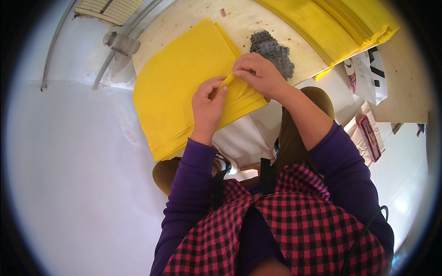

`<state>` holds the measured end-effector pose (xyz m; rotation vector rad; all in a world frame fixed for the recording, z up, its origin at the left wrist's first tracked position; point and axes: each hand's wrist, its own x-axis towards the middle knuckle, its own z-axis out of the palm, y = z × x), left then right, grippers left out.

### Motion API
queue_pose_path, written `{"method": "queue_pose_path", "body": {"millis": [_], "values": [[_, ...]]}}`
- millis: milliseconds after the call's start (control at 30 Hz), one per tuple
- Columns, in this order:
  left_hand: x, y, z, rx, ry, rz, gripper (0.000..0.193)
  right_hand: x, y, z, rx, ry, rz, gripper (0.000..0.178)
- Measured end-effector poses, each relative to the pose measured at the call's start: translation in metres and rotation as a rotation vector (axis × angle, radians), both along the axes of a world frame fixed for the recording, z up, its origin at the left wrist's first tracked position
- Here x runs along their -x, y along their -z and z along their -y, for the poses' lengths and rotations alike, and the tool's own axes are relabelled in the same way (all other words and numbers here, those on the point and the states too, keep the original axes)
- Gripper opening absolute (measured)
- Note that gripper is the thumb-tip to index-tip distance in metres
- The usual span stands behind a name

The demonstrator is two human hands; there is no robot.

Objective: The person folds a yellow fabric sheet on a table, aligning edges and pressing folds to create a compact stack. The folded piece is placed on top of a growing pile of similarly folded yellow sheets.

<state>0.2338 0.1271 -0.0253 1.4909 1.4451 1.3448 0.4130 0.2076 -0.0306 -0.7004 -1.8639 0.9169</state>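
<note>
A stack of yellow fabric sheets [177, 87] with a rounded left edge lies on a pale wooden board [184, 32] in front of me. My left hand [208, 106] rests on its near part, thumb and fingers closed on a raised fold of the top sheet. Just to the right and a little farther off, my right hand [262, 76] pinches the same yellow sheet near the stack's right edge. Beyond the right hand lies a bunch of dark grey material with zigzag edges [272, 51], apart from the fingers.
Another tall pile of yellow fabric [331, 27] covers the far right of the board. A white printed bag [375, 76] and a long dark red box [369, 139] are at the right. Metal pipes [113, 57] run along the white wall at far left. My knees are under the board's near edge.
</note>
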Motion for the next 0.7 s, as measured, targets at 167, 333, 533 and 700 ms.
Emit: {"method": "queue_pose_path", "body": {"millis": [167,333,533,700], "values": [[-0.003,-0.004,0.002,0.005,-0.011,0.042,0.014,-0.002,0.0,0.002,-0.145,0.077,-0.002,0.012],[-0.006,-0.01,0.003,-0.112,0.013,-0.286,0.019,-0.003,0.003,-0.002,-0.166,0.046,0.015,0.014],[-0.013,-0.012,0.002,-0.234,0.01,-0.564,0.028,-0.007,0.006,-0.002,-0.157,0.05,0.032,0.013],[-0.015,-0.009,-0.001,-0.28,0.027,-0.6,0.026,-0.009,0.007,-0.001,-0.157,0.065,0.036,0.018]]}}
